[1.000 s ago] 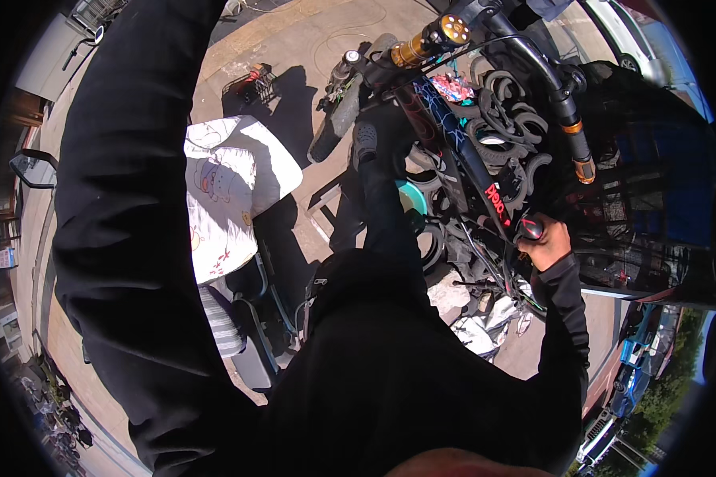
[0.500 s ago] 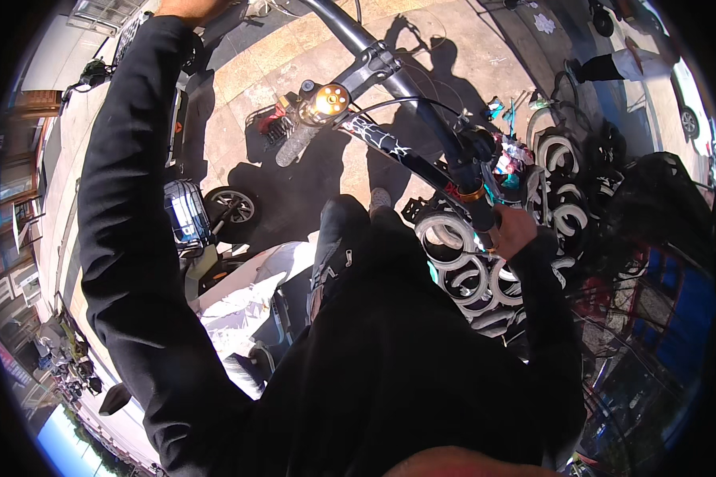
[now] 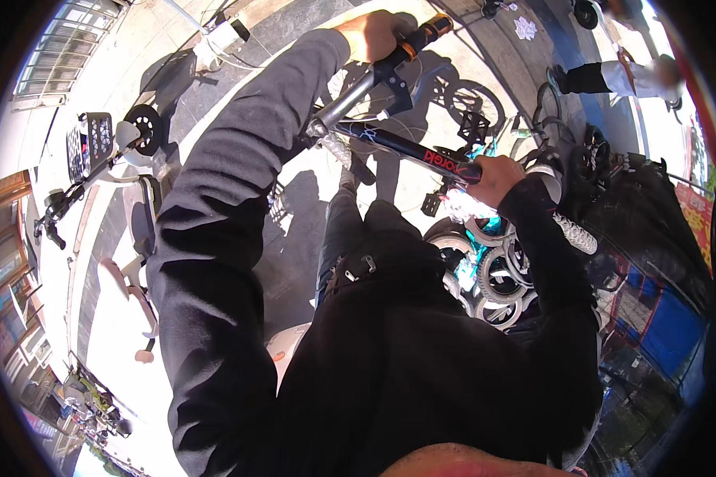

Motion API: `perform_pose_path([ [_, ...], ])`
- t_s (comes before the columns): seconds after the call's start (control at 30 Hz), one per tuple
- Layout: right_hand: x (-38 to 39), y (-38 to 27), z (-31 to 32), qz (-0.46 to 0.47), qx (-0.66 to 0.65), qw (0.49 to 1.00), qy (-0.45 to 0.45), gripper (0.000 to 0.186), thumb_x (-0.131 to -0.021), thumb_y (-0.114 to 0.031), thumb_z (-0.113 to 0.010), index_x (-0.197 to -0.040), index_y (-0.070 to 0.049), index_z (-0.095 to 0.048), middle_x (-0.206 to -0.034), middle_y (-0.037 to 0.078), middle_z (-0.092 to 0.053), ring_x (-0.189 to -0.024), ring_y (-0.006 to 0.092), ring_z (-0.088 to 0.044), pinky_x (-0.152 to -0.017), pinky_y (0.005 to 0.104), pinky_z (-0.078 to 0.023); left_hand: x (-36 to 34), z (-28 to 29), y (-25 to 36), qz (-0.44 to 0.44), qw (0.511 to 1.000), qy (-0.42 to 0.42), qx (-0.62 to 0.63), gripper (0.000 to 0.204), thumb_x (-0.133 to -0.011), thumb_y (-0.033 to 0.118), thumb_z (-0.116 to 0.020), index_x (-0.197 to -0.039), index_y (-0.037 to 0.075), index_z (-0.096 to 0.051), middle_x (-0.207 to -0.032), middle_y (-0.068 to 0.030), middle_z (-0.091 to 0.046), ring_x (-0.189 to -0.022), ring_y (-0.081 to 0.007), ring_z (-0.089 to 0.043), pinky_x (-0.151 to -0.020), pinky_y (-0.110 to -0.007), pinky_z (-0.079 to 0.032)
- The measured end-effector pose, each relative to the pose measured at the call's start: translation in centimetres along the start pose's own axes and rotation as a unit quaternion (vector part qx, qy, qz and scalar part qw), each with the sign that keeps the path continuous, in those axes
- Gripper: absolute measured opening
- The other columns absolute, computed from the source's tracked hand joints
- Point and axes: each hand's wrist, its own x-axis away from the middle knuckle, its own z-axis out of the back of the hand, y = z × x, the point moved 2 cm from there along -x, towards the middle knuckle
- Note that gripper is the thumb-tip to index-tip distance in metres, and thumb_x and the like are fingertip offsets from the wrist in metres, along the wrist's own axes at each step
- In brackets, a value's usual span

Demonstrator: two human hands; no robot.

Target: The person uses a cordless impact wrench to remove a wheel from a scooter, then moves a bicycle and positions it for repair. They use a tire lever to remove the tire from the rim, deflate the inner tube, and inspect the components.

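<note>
A bicycle stands tilted in front of me, its black handlebar (image 3: 358, 91) turned so that it runs up toward the top of the head view. My left hand (image 3: 367, 36) is closed on the bar by the black grip (image 3: 431, 33) with orange rings. A brake lever (image 3: 399, 97) hangs just below that grip. From the steering head, the black frame tube (image 3: 410, 149) with red lettering slopes away to the right. My right hand (image 3: 497, 180) is wrapped round the dark part at the tube's rear end. My left sleeve covers the other end of the handlebar.
Several tyres and small wheels (image 3: 501, 274) are piled at my right, close to my legs. A scooter (image 3: 127, 163) with a basket stands at the left. Another person (image 3: 605, 78) is at the far right. Dark covered goods (image 3: 628, 207) lie beyond my right arm.
The handlebar has swung round, its right grip now up at the top. My left hand has come inward to that grip; my right hand has let go of it and holds the frame.
</note>
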Motion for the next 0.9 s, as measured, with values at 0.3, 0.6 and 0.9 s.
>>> perform_pose_path([
  [0.3,-15.4,8.5,7.0,-0.004,-0.043,0.999,0.032,0.036,-0.075,-0.031,-0.074,-0.101,-0.007,-0.071,-0.085,0.019,-0.072,-0.089,0.0374,-0.070,-0.083,0.0465,-0.054,6.9,-2.8,-0.1,-0.101,0.939,-0.211,-0.251,0.057,-0.082,0.062,-0.070,-0.095,0.007,-0.066,-0.081,-0.0101,-0.063,-0.083,-0.0285,-0.063,-0.087,-0.041,-0.046],
  [0.6,-27.5,15.9,12.2,0.013,-0.054,0.998,0.028,0.031,-0.073,-0.027,-0.070,-0.098,-0.009,-0.070,-0.086,0.017,-0.072,-0.088,0.0374,-0.070,-0.082,0.0475,-0.053,1.4,10.4,-9.9,-0.069,0.900,-0.045,-0.428,0.032,-0.071,0.012,-0.071,-0.102,0.006,-0.067,-0.129,-0.0131,-0.058,-0.135,-0.0290,-0.046,-0.119,-0.042,-0.032],
  [0.9,-38.1,17.0,17.4,-0.016,-0.091,0.995,0.033,0.036,-0.075,-0.035,-0.073,-0.101,-0.010,-0.072,-0.095,0.017,-0.073,-0.096,0.0355,-0.069,-0.086,0.0458,-0.053,-8.5,16.9,-20.6,0.388,0.836,0.270,-0.277,0.049,-0.085,0.040,-0.071,-0.125,0.017,-0.054,-0.088,-0.0201,-0.073,-0.084,-0.0398,-0.072,-0.075,-0.048,-0.057],
])
